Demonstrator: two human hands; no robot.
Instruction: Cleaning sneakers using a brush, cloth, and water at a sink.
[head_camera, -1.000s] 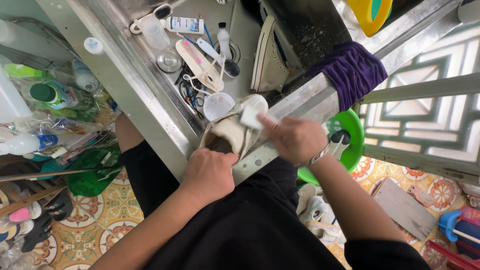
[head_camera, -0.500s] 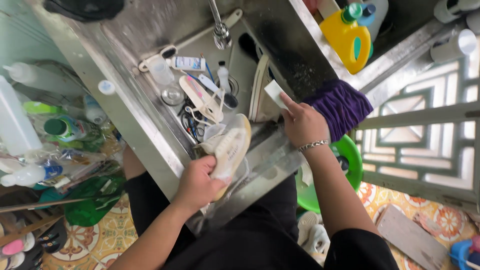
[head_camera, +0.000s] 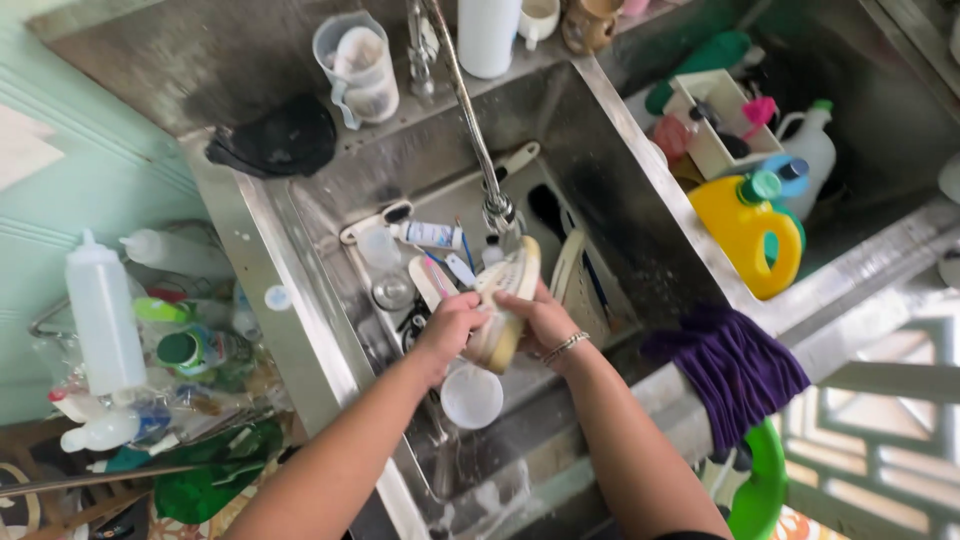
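1. Left hand (head_camera: 452, 325): clenched around the near-left side of a cream-white shoe (head_camera: 508, 300), fingers wrapped over its upper.
2. Right hand (head_camera: 540, 322): grasps the same shoe from the right, thumb and fingers pressed against the sole side; a thin bracelet (head_camera: 565, 346) sits on the wrist.
3. Shoe position: held above the steel sink (head_camera: 620, 190), tilted with its toe pointing far, directly under the spout of the tap (head_camera: 497, 208). Whether water is running cannot be determined.
4. Handling assessment: the shoe appears light, with a soft, flexible upper and a stiffer sole. If wet or soapy, the sole edge will likely be slippery. Take hold at the heel and mid-sole with both hands; the upper would probably collapse under a pinch.
5. Just beneath the hands: a small white bowl (head_camera: 472, 396) lies in the sink, with a tube (head_camera: 428, 235) and brushes beyond.
6. Right of the sink: a purple cloth (head_camera: 735, 370) drapes over the rim; a yellow jug (head_camera: 745, 230) stands farther off.
7. Left: a white squeeze bottle (head_camera: 103, 315) stands among clutter.
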